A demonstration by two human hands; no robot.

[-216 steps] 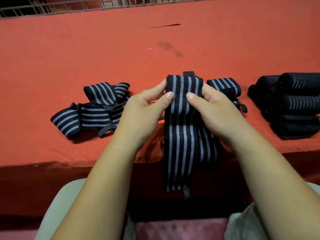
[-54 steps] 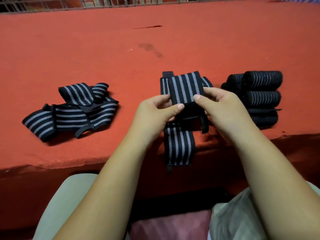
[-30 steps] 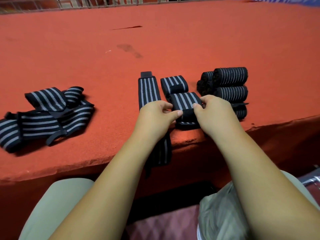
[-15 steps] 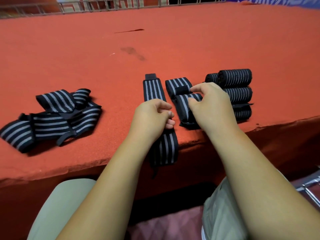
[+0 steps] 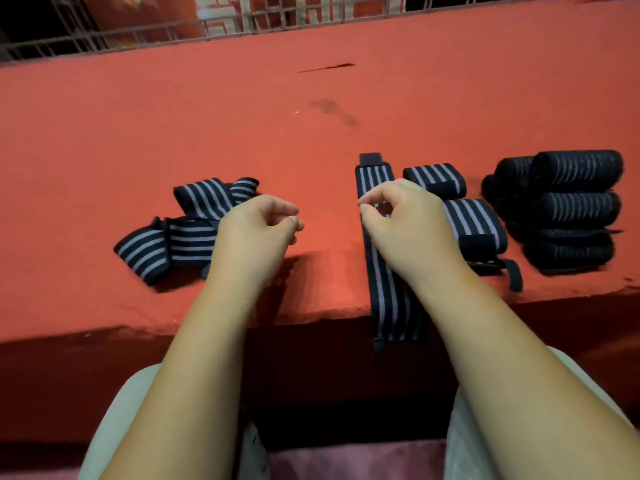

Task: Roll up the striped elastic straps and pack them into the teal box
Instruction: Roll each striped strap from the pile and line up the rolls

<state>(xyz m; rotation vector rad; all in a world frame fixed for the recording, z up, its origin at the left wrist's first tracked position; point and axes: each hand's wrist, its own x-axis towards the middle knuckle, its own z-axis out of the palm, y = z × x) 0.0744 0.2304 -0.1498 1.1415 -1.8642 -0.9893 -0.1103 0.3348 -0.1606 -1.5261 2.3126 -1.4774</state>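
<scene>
The flat black elastic strap with grey stripes [image 5: 389, 296] lies under the right hand [image 5: 405, 226], its tail hanging over the edge of the red cloth-covered bench [image 5: 207, 116]. It looks light, soft and springy, and is best gripped at its far end. The right hand is curled, thumb and forefinger close; whether they pinch the strap cannot be told. The left hand [image 5: 256, 233] is loosely curled and empty. There is one flat strap, with two striped rolls [image 5: 474, 223] just right of the right hand, a stack of dark rolls [image 5: 575, 209] beyond, and a tangled heap of loose straps [image 5: 162, 244] left of the left hand; neither can be counted.

Left hand [image 5: 256, 233] away toward the tangled straps [image 5: 180, 233], right hand [image 5: 405, 220] off the rolled strap [image 5: 474, 223] (down on the table [image 5: 311, 161]).

Dim warm light, soft blur, wide-angle bowing
</scene>
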